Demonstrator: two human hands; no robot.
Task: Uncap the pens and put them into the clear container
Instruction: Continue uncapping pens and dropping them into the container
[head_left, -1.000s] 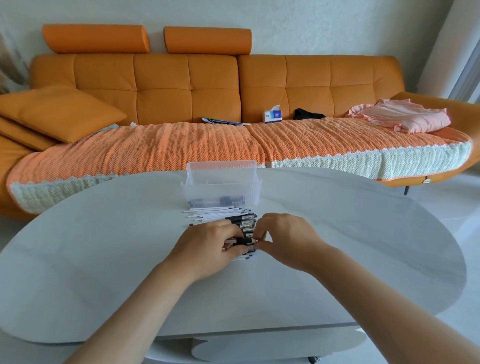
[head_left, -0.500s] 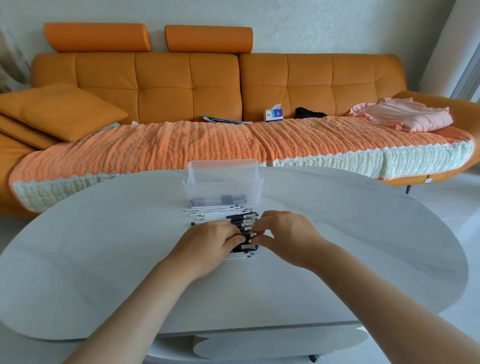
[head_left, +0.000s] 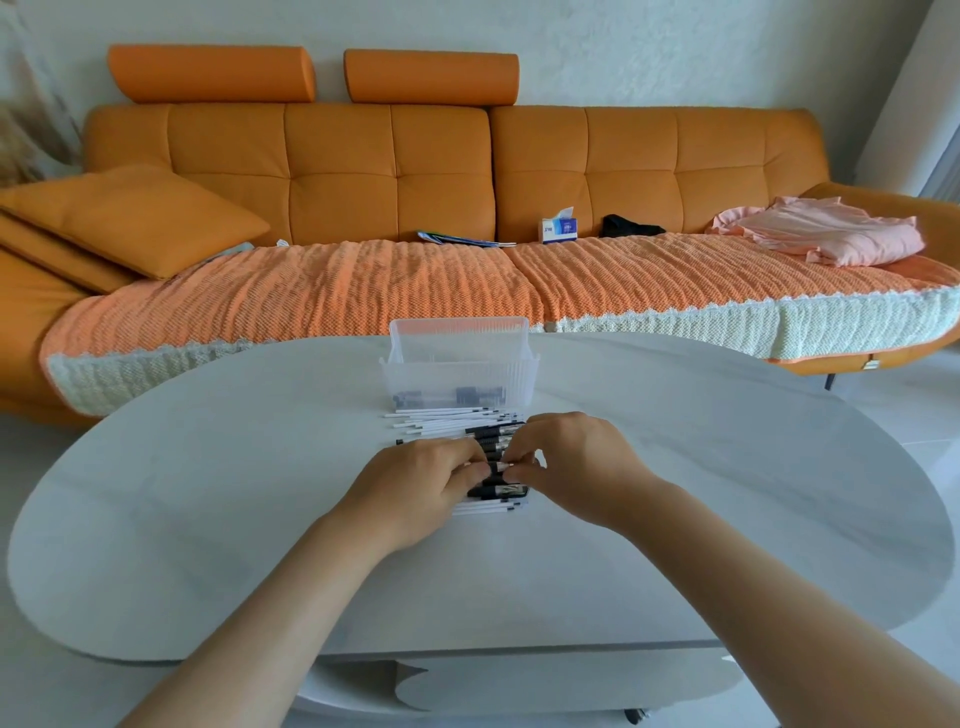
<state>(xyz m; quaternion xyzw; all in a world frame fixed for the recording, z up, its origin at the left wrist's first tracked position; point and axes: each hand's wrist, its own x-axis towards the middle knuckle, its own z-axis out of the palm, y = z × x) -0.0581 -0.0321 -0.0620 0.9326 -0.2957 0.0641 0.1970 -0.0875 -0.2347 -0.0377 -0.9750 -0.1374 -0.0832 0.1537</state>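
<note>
**Both hands on one pen**

Your forearms reach in from both sides and meet over the row of pens (head_left: 447, 422) on the worktop (head_left: 208, 493). Your left hand (head_left: 415, 483), knuckles up, curls its fingers onto a pen (head_left: 496, 467); your right hand (head_left: 576, 467) pinches that pen's capped end. The clear container (head_left: 460, 364) stands just beyond the row.

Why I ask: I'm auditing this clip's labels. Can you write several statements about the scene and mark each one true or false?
The left hand and right hand pinch one pen over the pile. True.
The container stands beyond the pile. True.
The container is empty. False: a few dark pieces lie inside.
The sofa is blue. False: it is orange.
</note>
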